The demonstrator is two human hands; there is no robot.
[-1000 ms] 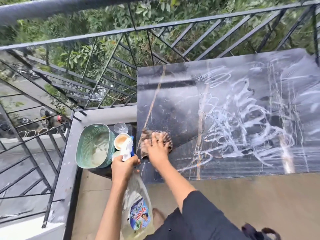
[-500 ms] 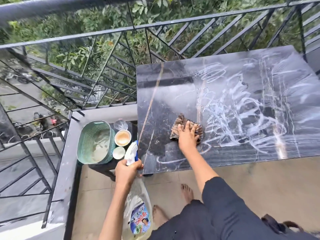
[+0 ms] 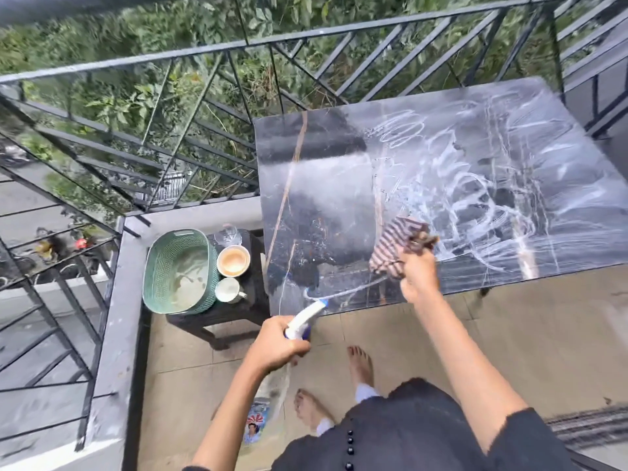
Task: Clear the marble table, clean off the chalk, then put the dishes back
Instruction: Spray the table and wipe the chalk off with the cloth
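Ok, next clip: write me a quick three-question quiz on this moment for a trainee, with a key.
1. True or false: chalk scribbles cover part of the marble table.
2. The green basket stands: A on that table; B on the dark stool beside it; C on the floor.
3. Fill in: the left hand grips a ____, while the right hand holds the striped cloth.

Key: 1 true; 2 B; 3 spray bottle.
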